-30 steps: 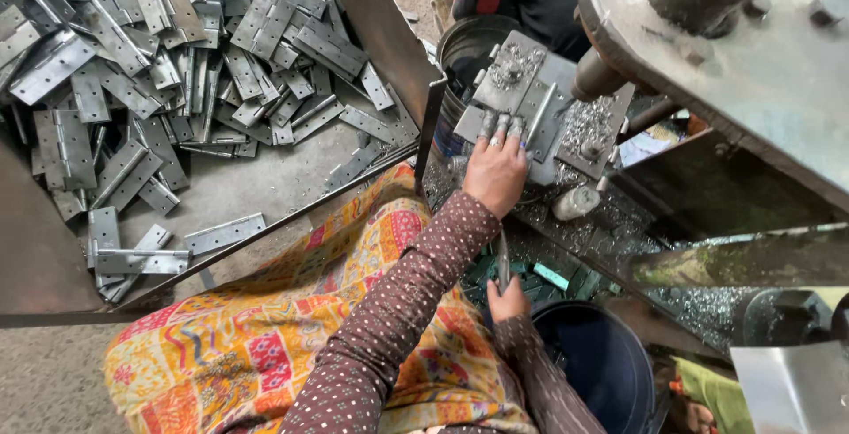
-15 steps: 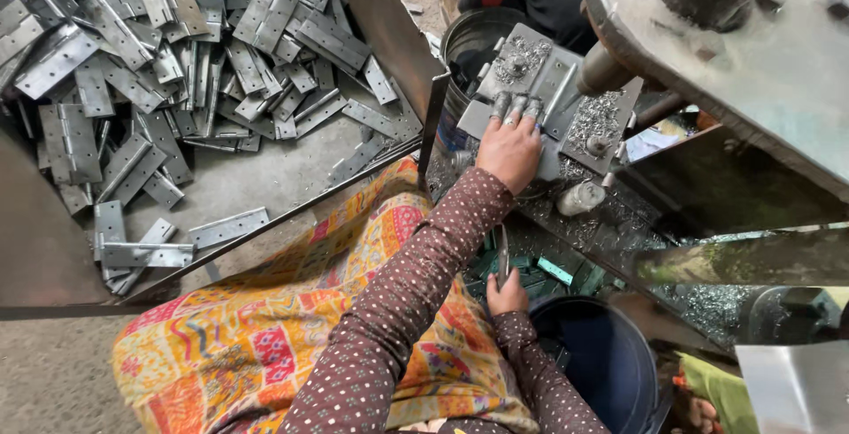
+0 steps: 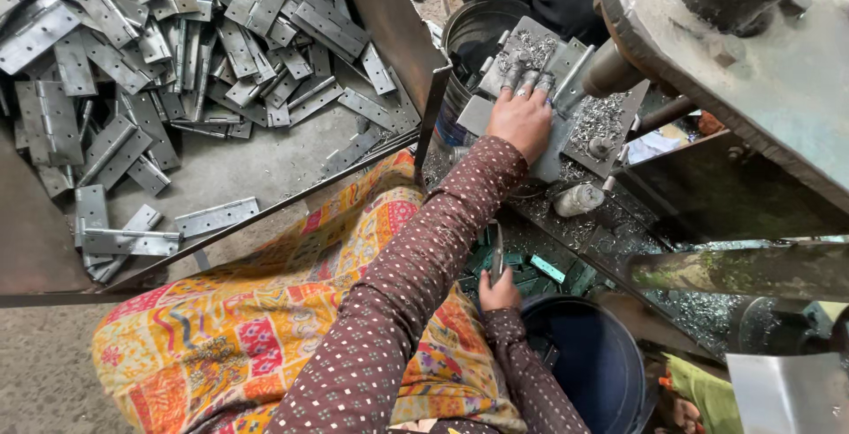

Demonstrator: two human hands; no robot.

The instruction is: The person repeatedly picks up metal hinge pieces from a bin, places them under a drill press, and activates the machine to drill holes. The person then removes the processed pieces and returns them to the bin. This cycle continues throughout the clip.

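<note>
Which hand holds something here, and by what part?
The right hand grips a thin grey metal strip by its lower end. The left hand presses flat on a grey metal plate, not gripping it.

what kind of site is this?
Likely a small metalworking shop making hinges: a big tray of loose steel hinge plates, metal shavings around a heavy machine, and the left hand pressing a plate on its fixture.

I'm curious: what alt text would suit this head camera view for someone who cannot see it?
A person's left hand presses a grey metal plate on a machine bed, while the right hand holds a thin metal piece upright. A heap of hinges lies left.
</note>
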